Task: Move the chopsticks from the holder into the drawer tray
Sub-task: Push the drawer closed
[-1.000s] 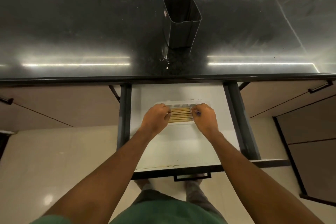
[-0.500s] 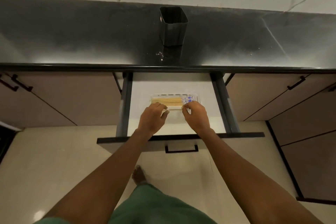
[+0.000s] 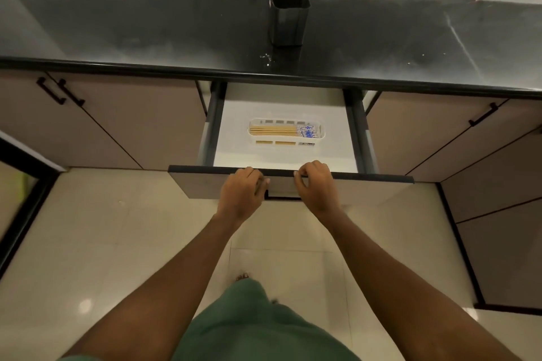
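Several wooden chopsticks (image 3: 272, 131) with blue-patterned ends lie side by side in the white slotted tray (image 3: 322, 135) inside the open drawer (image 3: 337, 143). The dark square holder (image 3: 289, 16) stands upright on the black countertop, and nothing shows above its rim. My left hand (image 3: 242, 193) and my right hand (image 3: 316, 187) sit side by side at the middle of the drawer front (image 3: 202, 182). Both have their fingers curled over its top edge. They hide most of the black handle (image 3: 283, 195).
The black countertop (image 3: 146, 32) overhangs the back of the drawer, with a marble wall behind it. Closed beige cabinet doors (image 3: 132, 120) with black handles flank the drawer on both sides. A glossy tiled floor (image 3: 117, 243) and my green clothing fill the lower view.
Both hands have left the tray and come back to the drawer's front edge. The chopsticks, once partly covered by my hands, now lie fully exposed. The view has pulled back.
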